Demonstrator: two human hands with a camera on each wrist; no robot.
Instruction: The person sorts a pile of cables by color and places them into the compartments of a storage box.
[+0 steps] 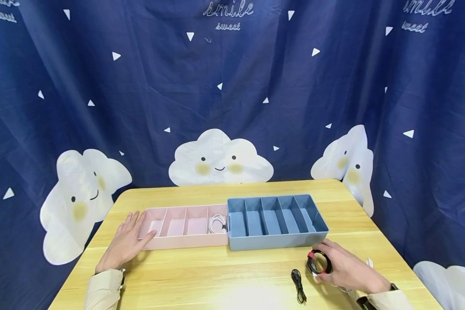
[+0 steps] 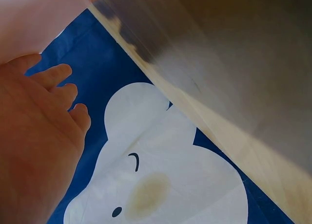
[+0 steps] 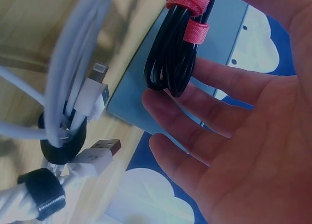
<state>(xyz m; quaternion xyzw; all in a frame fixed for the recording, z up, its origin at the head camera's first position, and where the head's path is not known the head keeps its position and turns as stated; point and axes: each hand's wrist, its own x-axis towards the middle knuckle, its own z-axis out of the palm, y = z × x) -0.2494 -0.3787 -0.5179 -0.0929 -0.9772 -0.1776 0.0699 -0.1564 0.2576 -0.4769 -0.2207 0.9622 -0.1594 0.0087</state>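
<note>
My right hand point(image 1: 346, 266) pinches a coiled black cable point(image 3: 170, 53) bound with red straps, just in front of the blue organizer box point(image 1: 279, 240). In the right wrist view, white USB cables point(image 3: 80, 102) with black straps lie beside that hand. A folded black cable point(image 1: 298, 286) lies on the table left of the hand. My left hand point(image 1: 125, 242) rests against the left end of the pink organizer box point(image 1: 186, 242), its fingers extended. A coiled white cable point(image 1: 217, 224) sits in the pink box's rightmost compartment. The left wrist view shows only part of the left hand point(image 2: 44, 131).
Both boxes stand end to end across the wooden table point(image 1: 201, 280), and dividers split each into several compartments. Behind the table hangs a dark blue curtain point(image 1: 147, 86) with clouds printed on it. The table's right edge runs past my right hand.
</note>
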